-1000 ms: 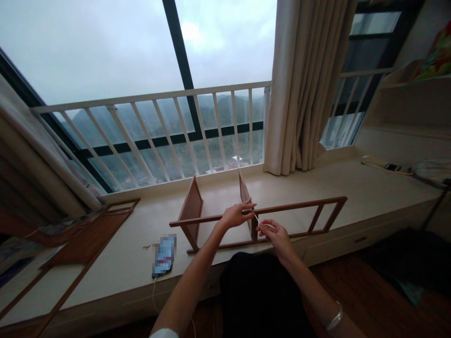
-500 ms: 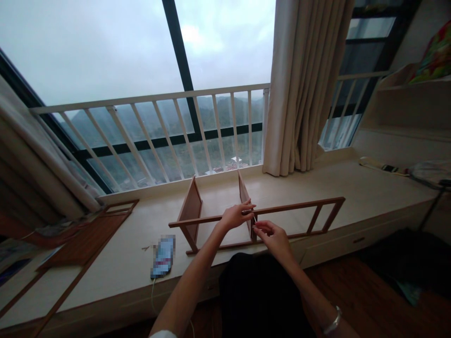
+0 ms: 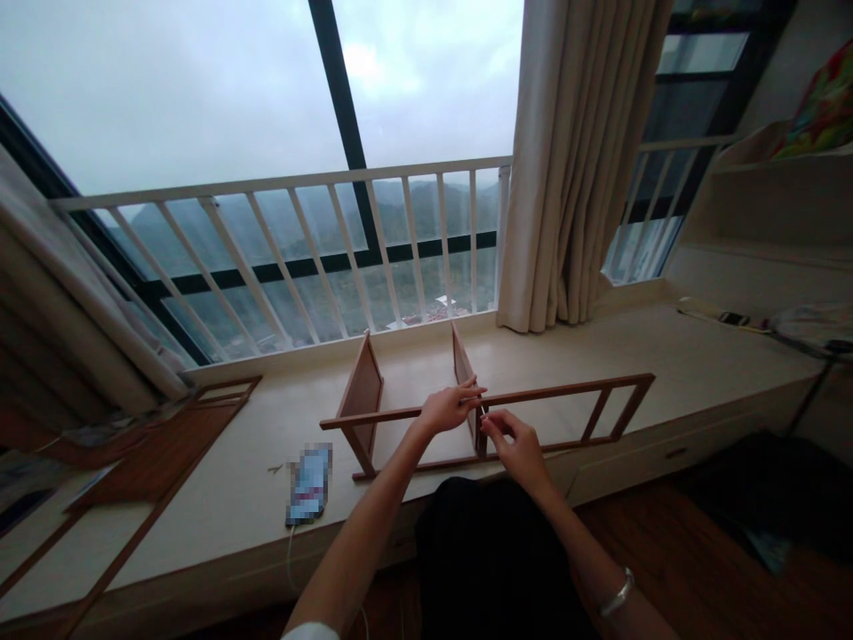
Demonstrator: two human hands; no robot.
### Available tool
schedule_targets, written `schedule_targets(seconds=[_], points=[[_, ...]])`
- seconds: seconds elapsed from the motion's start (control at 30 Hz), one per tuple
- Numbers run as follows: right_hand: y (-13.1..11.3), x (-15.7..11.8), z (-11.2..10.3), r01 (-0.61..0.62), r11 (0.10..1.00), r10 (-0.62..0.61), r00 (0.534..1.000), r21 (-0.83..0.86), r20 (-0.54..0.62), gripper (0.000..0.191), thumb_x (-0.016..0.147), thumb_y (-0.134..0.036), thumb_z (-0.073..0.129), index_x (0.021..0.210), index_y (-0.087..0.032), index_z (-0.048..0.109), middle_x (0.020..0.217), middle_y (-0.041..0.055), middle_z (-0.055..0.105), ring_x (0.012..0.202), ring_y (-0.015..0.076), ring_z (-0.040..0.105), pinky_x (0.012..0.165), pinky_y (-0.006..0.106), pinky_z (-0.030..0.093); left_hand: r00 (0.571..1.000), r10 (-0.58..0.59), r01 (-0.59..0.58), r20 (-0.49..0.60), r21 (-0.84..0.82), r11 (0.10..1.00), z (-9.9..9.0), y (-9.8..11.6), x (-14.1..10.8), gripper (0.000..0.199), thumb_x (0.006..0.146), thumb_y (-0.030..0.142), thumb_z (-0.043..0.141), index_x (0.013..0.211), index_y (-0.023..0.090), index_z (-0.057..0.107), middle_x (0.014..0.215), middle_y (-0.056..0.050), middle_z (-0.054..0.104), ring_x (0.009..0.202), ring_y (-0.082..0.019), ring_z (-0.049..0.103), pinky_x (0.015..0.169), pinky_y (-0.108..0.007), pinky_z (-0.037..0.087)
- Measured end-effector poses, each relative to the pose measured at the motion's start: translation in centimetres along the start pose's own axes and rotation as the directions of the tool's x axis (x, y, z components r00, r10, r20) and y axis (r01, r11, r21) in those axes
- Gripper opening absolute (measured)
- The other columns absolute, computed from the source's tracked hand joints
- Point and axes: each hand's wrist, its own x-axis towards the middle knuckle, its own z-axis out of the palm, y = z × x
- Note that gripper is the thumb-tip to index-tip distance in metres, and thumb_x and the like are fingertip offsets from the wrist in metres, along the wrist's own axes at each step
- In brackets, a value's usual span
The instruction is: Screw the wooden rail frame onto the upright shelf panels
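Observation:
A partly joined brown wooden shelf frame [image 3: 566,389] lies on its side on the pale ledge, with two wooden panels standing across it. My left hand [image 3: 448,409] is closed over its upper rail, beside the joint with the middle panel [image 3: 461,356]. Close by on the right, my right hand [image 3: 518,444] pinches a small, thin, shiny metal piece [image 3: 483,412] against that joint. Its exact kind is too small to make out. The left panel [image 3: 362,391] stands apart from both hands.
A phone [image 3: 309,484] with a white cable lies left of the frame. Farther left is another wooden frame with a panel [image 3: 143,453]. A white railing [image 3: 293,182] and curtain [image 3: 579,169] border the ledge [image 3: 666,347]. A strap [image 3: 720,314] lies at the right.
My right hand has shifted slightly up and left, its fingers drawn closer together at the joint. My left hand stays on the rail, and the wooden frame keeps nearly the same position.

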Motion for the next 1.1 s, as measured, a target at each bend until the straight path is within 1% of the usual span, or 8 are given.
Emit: schedule_targets(seconds=[0.2, 0.5, 0.57, 0.73, 0.8, 0.87, 0.93, 1.1], points=[[0.4, -0.5, 1.2, -0.113, 0.958, 0.13, 0.99, 0.262, -0.047, 0.028, 0.072, -0.047, 0.048, 0.076, -0.019, 0.052, 0.067, 0.003, 0.059, 0.064, 0.0153, 0.055, 0.062, 0.028, 0.044, 0.999, -0.012, 0.013, -0.04, 0.023, 1.0, 0.4, -0.1, -0.1, 0.032, 0.078, 0.039, 0.038, 0.109, 0.04, 0.048, 0.128, 0.012, 0.033, 0.105, -0.019, 0.047, 0.087, -0.029, 0.038], [0.6, -1.6, 2.7, -0.131, 0.845, 0.231, 0.964, 0.518, -0.133, 0.021, 0.076, -0.037, 0.045, 0.09, -0.022, 0.043, 0.063, -0.0019, 0.054, 0.06, 0.0115, 0.05, 0.06, 0.026, 0.041, 0.997, 0.062, -0.06, -0.043, 0.05, 0.997, 0.6, -0.5, 0.3, 0.033, 0.08, 0.041, 0.033, 0.11, 0.039, 0.047, 0.13, 0.012, 0.03, 0.102, -0.018, 0.049, 0.084, -0.027, 0.04], [0.7, -1.6, 2.9, -0.151, 0.774, 0.271, 0.957, 0.615, -0.106, 0.019, 0.076, -0.034, 0.046, 0.091, -0.023, 0.043, 0.062, -0.0028, 0.052, 0.059, 0.0109, 0.048, 0.059, 0.025, 0.041, 0.998, 0.059, -0.057, -0.035, 0.053, 0.997, 0.5, -0.4, 0.3, 0.034, 0.08, 0.041, 0.032, 0.111, 0.039, 0.047, 0.131, 0.012, 0.029, 0.101, -0.017, 0.049, 0.084, -0.027, 0.04], [1.0, -1.5, 3.5, -0.23, 0.473, 0.367, 0.929, 0.85, 0.047, 0.015, 0.074, -0.029, 0.049, 0.088, -0.024, 0.046, 0.06, -0.004, 0.045, 0.055, 0.0091, 0.045, 0.052, 0.023, 0.039, 0.998, 0.048, -0.045, -0.043, 0.08, 0.996, 0.6, -0.2, 0.3, 0.035, 0.08, 0.042, 0.032, 0.111, 0.039, 0.046, 0.13, 0.012, 0.03, 0.1, -0.017, 0.05, 0.083, -0.027, 0.04], [0.9, -1.5, 3.8, -0.237, 0.431, 0.369, 0.927, 0.871, 0.07, 0.014, 0.073, -0.028, 0.05, 0.086, -0.023, 0.048, 0.059, -0.0042, 0.043, 0.053, 0.0085, 0.043, 0.05, 0.022, 0.038, 0.998, 0.05, -0.046, -0.043, 0.092, 0.995, 0.6, -0.2, 0.3, 0.034, 0.08, 0.041, 0.032, 0.111, 0.04, 0.046, 0.13, 0.012, 0.03, 0.099, -0.017, 0.051, 0.082, -0.027, 0.041], [0.7, -1.7, 4.1, -0.217, 0.482, 0.373, 0.928, 0.849, 0.025, 0.017, 0.074, -0.029, 0.05, 0.089, -0.023, 0.047, 0.061, -0.0038, 0.046, 0.054, 0.0081, 0.044, 0.05, 0.021, 0.038, 0.998, 0.042, -0.037, -0.043, 0.103, 0.994, 0.7, -0.2, 0.3, 0.034, 0.08, 0.041, 0.032, 0.111, 0.04, 0.045, 0.13, 0.013, 0.03, 0.098, -0.017, 0.051, 0.081, -0.026, 0.041], [0.6, -2.0, 4.2, -0.186, 0.606, 0.36, 0.931, 0.774, -0.058, 0.023, 0.075, -0.033, 0.049, 0.095, -0.022, 0.045, 0.065, -0.0029, 0.051, 0.054, 0.0082, 0.045, 0.052, 0.022, 0.039, 0.998, 0.036, -0.03, -0.045, 0.115, 0.993, 0.7, -0.2, 0.3, 0.034, 0.08, 0.04, 0.032, 0.112, 0.04, 0.044, 0.13, 0.013, 0.03, 0.098, -0.016, 0.051, 0.08, -0.025, 0.041], [1.4, -2.4, 3.5, -0.137, 0.92, 0.214, 0.961, 0.367, -0.177, 0.027, 0.079, -0.037, 0.041, 0.1, -0.019, 0.043, 0.068, 0.0007, 0.058, 0.055, 0.0108, 0.048, 0.055, 0.025, 0.04, 0.998, 0.044, -0.036, -0.051, 0.146, 0.989, 0.9, -0.3, 0.3, 0.034, 0.081, 0.04, 0.03, 0.112, 0.041, 0.043, 0.13, 0.013, 0.03, 0.096, -0.015, 0.052, 0.078, -0.024, 0.042]])
